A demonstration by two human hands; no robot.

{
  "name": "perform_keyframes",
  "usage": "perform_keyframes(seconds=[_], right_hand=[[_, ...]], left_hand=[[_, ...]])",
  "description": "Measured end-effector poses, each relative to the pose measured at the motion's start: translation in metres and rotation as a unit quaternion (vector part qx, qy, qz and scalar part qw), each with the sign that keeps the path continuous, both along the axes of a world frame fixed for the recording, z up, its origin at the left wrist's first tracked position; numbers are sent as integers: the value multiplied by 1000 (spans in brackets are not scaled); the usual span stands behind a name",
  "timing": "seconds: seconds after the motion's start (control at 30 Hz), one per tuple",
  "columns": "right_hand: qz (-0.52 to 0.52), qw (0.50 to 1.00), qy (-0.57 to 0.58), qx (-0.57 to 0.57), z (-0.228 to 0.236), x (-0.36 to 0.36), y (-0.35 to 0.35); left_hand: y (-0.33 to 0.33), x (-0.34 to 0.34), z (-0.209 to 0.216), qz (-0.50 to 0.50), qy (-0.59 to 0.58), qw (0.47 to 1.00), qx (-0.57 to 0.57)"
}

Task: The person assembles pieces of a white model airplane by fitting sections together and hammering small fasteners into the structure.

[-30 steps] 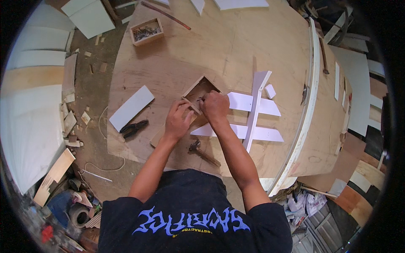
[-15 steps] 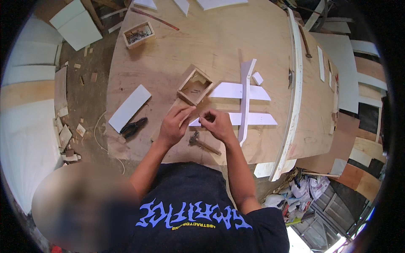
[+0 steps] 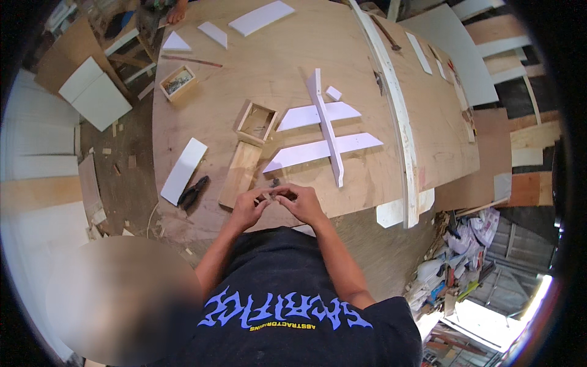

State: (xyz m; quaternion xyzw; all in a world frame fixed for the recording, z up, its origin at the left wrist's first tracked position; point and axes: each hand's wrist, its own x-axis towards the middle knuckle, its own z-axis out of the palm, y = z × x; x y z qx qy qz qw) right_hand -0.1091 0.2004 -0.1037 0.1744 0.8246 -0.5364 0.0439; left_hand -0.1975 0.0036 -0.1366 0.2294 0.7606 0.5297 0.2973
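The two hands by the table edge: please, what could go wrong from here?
1. The left hand and right hand meet near the edge of the table; any small piece between them, too unclear to name, might drop to the floor.
2. The hammer lies close to both hands, mostly hidden, so one could bump it.

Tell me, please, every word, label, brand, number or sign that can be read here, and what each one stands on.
Large blue lettering on the black T-shirt: upside down in this view; I won't copy its wording.
Small yellow lettering on the same shirt: also upside down, likewise not copied.
Pale plastic bags at lower right: any print is too small to read.
White crossed boards: no lettering can be made out.
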Motion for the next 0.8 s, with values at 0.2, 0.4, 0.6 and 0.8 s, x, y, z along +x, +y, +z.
perform_keyframes(seconds=[0.2,0.4,0.6,0.8], right_hand=[[47,949,19,311,-70,37,4],[37,945,-10,325,-99,42,19],[-121,986,50,107,-91,78,59],[-321,944,65,-31,-73,116,125]], left_hand=[[-2,13,-43,84,-63,994,14],[23,20,-29,93,-27,993,62],[74,20,-12,78,82,993,21],[193,-2,6,39,149,986,68]])
